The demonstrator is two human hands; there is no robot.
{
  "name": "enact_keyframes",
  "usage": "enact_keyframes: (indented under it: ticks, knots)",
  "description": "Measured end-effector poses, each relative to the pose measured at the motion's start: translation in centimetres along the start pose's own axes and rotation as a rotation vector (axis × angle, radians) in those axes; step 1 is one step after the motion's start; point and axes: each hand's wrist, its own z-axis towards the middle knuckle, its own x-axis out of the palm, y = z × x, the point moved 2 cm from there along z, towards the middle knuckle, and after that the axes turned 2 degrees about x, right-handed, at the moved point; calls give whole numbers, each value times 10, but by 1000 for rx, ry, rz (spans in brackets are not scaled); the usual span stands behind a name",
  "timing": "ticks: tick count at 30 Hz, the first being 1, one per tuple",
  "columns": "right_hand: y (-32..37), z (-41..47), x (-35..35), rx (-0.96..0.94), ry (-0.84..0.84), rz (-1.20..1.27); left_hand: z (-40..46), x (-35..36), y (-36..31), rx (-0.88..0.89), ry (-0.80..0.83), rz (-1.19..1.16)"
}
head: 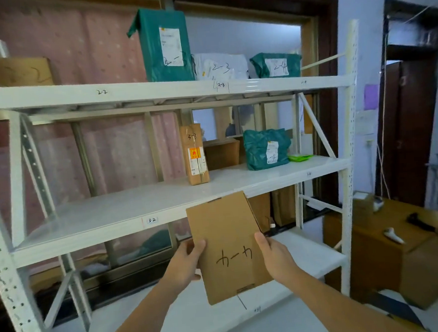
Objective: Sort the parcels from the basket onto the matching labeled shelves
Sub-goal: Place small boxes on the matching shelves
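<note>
I hold a flat brown cardboard parcel (226,245) in front of the white shelf rack (138,207), level with the gap under its middle board. Its handwritten mark reads upside down, something like "4-4". My left hand (187,262) grips its left edge and my right hand (272,255) grips its right edge, thumbs on the front face. The middle shelf carries an upright brown box marked 3-3 (194,154) and a green bag (267,148). The top shelf holds a tall green parcel (165,43), a white bag marked 2-3 (221,66) and a small green bag (275,64).
A brown box marked 2-2 (22,72) stands at the top shelf's left. The lowest shelf board (307,253) lies behind the held parcel. A wooden cabinet (390,252) with small items stands to the right of the rack, a dark doorway (413,105) behind it.
</note>
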Motion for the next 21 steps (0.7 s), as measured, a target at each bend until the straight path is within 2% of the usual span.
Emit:
enact_keyframes:
  ticks: [2,5,6,7,9,11,13,14,18,21]
  knots:
    - [-10,4,-7,49,75,-84,13,-11,-1,69,-46,32]
    - [-25,4,-4,58,203,-279,29,-21,-5,258,-186,596]
    - [-27,3,-1,48,245,-369,32,-18,-8,354,-168,786]
    - [-26,1,3,27,290,-462,35,-13,-11,448,-88,938]
    - [-20,-5,11,-24,371,-643,35,7,-18,541,223,1135]
    - [-17,-9,19,-58,434,-748,35,27,-17,381,624,1190]
    - [-19,-13,20,-88,442,-800,35,47,-6,173,903,1205]
    - [-21,-14,18,-104,430,-823,35,55,0,142,946,1219]
    - [-42,-16,0,-106,395,-890,35,86,22,189,891,1149]
    - [-71,-14,-26,-32,271,-704,39,113,28,138,848,1033]
